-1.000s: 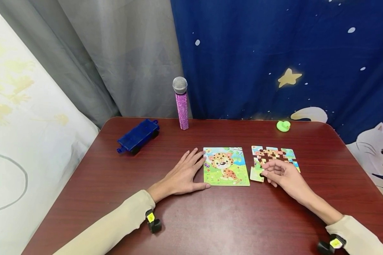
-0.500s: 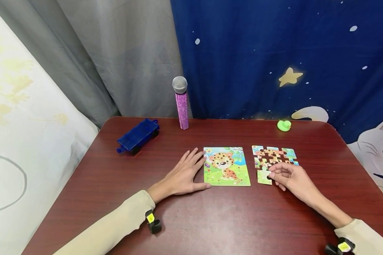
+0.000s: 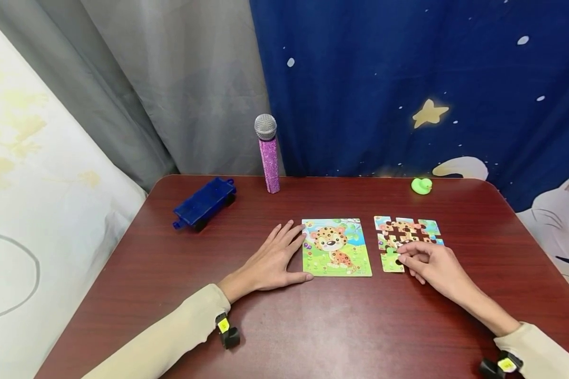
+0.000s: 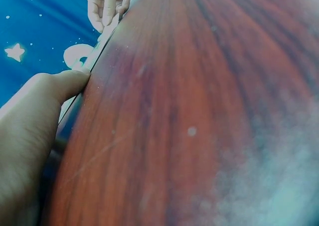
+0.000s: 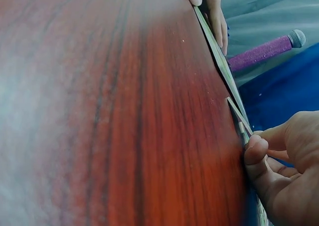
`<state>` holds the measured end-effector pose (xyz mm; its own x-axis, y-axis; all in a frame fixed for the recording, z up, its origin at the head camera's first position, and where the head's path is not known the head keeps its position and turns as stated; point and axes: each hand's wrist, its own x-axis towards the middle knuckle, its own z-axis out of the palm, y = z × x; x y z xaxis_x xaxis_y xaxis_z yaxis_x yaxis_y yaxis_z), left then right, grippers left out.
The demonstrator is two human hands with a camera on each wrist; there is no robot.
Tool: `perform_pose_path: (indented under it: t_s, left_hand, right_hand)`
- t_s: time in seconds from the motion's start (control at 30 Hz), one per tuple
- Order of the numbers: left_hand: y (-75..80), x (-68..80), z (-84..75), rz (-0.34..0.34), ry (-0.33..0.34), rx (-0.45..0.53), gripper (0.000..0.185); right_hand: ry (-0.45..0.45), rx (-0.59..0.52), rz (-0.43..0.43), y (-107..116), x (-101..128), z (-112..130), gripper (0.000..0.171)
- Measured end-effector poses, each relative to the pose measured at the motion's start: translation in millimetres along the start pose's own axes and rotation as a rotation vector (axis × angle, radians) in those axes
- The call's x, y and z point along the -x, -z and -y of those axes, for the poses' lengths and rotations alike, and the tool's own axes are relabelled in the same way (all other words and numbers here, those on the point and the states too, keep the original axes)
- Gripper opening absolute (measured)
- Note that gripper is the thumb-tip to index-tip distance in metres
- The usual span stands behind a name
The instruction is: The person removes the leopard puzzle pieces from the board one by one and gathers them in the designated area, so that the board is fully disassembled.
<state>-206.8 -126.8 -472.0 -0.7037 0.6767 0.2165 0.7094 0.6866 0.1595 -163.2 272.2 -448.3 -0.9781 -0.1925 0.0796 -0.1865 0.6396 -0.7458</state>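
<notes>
A square leopard picture board (image 3: pixel 336 247) lies flat in the middle of the table. My left hand (image 3: pixel 275 258) rests at its left edge with fingers spread, the thumb by the near left corner. Right of the board, several puzzle pieces (image 3: pixel 405 226) lie spaced out in rows. My right hand (image 3: pixel 431 263) pinches a green puzzle piece (image 3: pixel 391 261) between thumb and fingers at the near left of those rows. In the right wrist view this piece looks tilted, one edge raised. Part of the rows is hidden under my right hand.
Toward the back left is a blue toy wagon (image 3: pixel 205 202). A pink glittery microphone (image 3: pixel 269 158) stands upright near the back edge. At the back right sits a green toy duck (image 3: pixel 421 186). Curtains (image 3: pixel 341 95) hang behind the brown table (image 3: pixel 303 326).
My right hand has shifted a little to the right with the green puzzle piece, away from the board, then nearly stopped. The left hand has stayed in place.
</notes>
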Motion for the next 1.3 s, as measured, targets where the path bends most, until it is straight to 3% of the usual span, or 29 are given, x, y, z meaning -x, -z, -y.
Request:
perform_pose_path:
  t_s: [0.57, 0.8, 1.3]
  left_hand:
    - [-2.9, -0.2, 0.5, -0.007, -0.003, -0.008, 0.100]
    - [-2.6, 0.3, 0.7, -0.012, -0.002, -0.002, 0.100]
    - [-1.3, 0.5, -0.8, -0.010, -0.004, -0.007, 0.100]
  right_hand:
    - [0.037, 0.014, -0.017, -1, 2, -2, 0.012]
    - [0.053, 0.006, -0.018, -1, -1, 9, 0.014]
    - [0.064, -0.200, 0.166, -26, -23, 47, 0.019]
